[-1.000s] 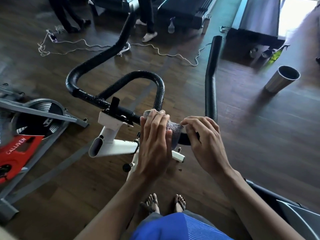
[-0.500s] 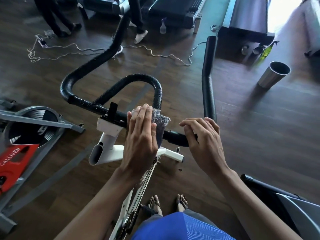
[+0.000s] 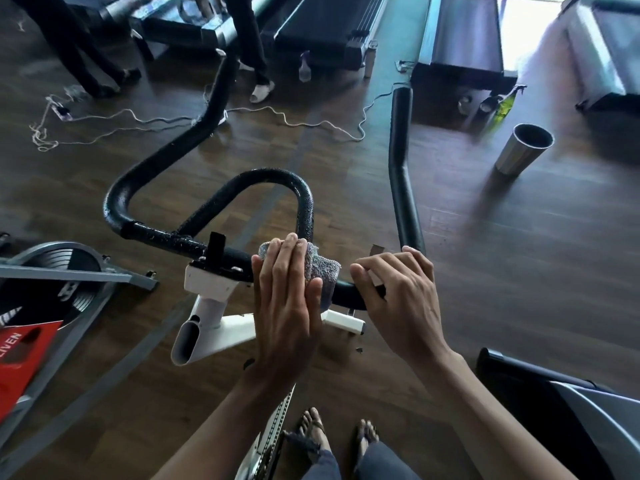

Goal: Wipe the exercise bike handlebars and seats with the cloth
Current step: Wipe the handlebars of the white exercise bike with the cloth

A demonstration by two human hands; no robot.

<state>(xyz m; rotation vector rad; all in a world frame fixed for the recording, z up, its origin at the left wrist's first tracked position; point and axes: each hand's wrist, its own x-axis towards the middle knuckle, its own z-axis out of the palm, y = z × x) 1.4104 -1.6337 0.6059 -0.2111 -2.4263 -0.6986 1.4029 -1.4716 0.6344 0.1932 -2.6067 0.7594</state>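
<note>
The black handlebar point(image 3: 162, 237) of a white-framed exercise bike point(image 3: 221, 327) runs across the middle of the view, with a centre loop and two long horns reaching away. My left hand point(image 3: 287, 306) wraps a grey cloth point(image 3: 322, 271) round the crossbar just right of the stem, fingers over the top and thumb on the near side. My right hand point(image 3: 401, 299) grips the bare bar to the right of the cloth, at the foot of the right horn point(image 3: 398, 161). The seat is not in view.
A second bike with a red guard point(image 3: 20, 355) and flywheel stands at the left. A steel bin point(image 3: 523, 150) stands on the wooden floor at the right. Treadmills point(image 3: 460, 39), a white cable point(image 3: 277, 119) and two people's legs lie ahead. A grey machine point(image 3: 568, 410) sits at the lower right.
My left hand has slid the cloth leftward along the crossbar, from beside my right hand toward the stem, uncovering bare bar between the hands. My right hand kept its hold.
</note>
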